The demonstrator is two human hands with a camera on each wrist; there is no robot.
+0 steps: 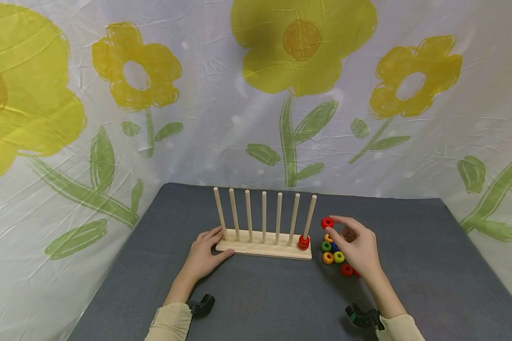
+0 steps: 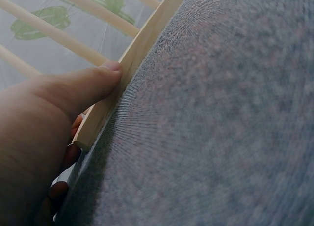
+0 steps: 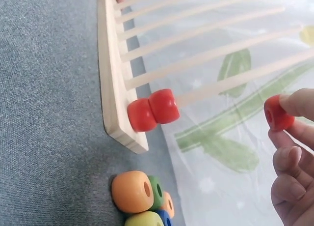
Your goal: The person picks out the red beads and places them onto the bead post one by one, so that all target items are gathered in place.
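A wooden peg rack (image 1: 256, 248) with a row of several upright pegs stands on the dark cloth. Two red beads (image 3: 153, 110) are stacked at the foot of its rightmost peg. My left hand (image 1: 205, 253) grips the rack's left end, thumb (image 2: 105, 78) along the front edge and fingers behind. Between thumb and index finger, my right hand (image 1: 358, 246) pinches another red bead (image 1: 327, 223), raised to the right of the rightmost peg. In the right wrist view the hole of this bead (image 3: 279, 113) shows on its left face.
Right of the rack lie loose beads: an orange bead (image 1: 328, 258), a green bead (image 1: 326, 246), a yellow bead (image 1: 339, 257), and a red bead (image 1: 347, 270), with others partly under my right hand. A flowered curtain (image 1: 213, 118) hangs behind the table (image 1: 273, 303).
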